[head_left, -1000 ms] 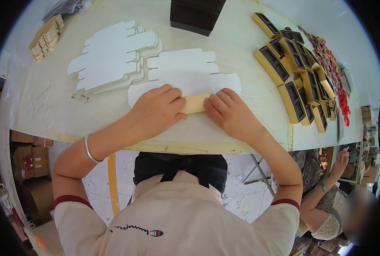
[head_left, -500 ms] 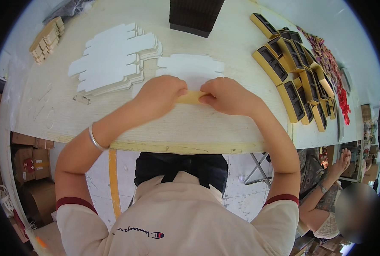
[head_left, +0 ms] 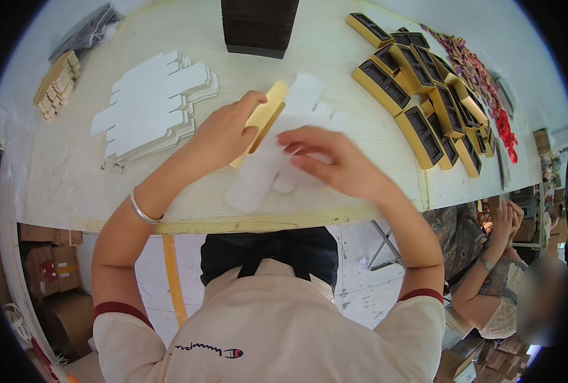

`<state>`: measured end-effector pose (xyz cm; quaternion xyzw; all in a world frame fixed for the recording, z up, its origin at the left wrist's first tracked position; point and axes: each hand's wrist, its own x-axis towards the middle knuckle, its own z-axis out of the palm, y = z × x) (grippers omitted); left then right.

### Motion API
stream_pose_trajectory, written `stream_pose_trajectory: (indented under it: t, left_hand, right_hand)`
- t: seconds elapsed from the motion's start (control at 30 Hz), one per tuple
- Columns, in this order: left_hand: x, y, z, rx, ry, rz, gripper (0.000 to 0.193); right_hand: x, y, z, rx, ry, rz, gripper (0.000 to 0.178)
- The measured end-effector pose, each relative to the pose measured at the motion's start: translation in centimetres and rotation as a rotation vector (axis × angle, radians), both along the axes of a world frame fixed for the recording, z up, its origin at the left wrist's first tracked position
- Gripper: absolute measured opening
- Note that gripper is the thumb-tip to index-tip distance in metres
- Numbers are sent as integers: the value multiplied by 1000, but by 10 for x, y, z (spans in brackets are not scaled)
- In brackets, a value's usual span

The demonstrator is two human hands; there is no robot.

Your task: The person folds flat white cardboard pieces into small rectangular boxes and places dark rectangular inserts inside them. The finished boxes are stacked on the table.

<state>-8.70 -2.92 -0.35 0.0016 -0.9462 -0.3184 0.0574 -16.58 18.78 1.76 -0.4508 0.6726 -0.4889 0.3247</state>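
Note:
My left hand (head_left: 228, 133) grips a cardboard box blank by its folded gold panel (head_left: 269, 115), with the thumb and fingers closed on it. The blank is tilted over the table, and its white side, smeared by motion, spreads from under the gold panel toward the right. My right hand (head_left: 335, 159) is over that white side, its fingers apart and bent, holding nothing that I can see. Whether its fingertips touch the card, I cannot tell. To the left lies a stack of flat white box blanks (head_left: 145, 105).
Gold boxes with black inserts (head_left: 418, 137) lie piled at the right, beside red and purple items (head_left: 472, 70). A dark block-like stack (head_left: 258, 29) stands at the back. Small pale pieces (head_left: 57, 83) sit far left. Another person's hands (head_left: 506, 220) show at the lower right.
The blank has turned from lying level between both hands to slanting in my left hand. My right hand has let go of the gold panel and opened over the white side.

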Motion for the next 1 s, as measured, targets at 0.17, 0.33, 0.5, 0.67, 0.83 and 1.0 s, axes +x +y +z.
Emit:
stream_pose_trajectory:
  t: [0.17,0.33,0.5,0.67,0.83,1.0]
  left_hand:
    - [-6,-6,9,-130,21,-141,36]
    - [-19,-4,1,-174,204,-247,25]
    - [-19,-4,4,-274,109,-329,12]
    - [-10,-1,13,-287,1,-267,17]
    - [15,17,22,-370,-51,-250,52]
    - [16,15,21,-384,-63,-292,65]
  right_hand:
    - [-17,38,-2,-5,922,129,42]
    - [-9,37,-23,-43,1087,171,33]
    - [-18,11,-21,236,637,33,18]
    - [-15,-13,-25,-48,1050,-91,17]
    - [-17,2,-29,-78,1059,157,26]
    - [-16,6,-29,-219,1250,236,38]
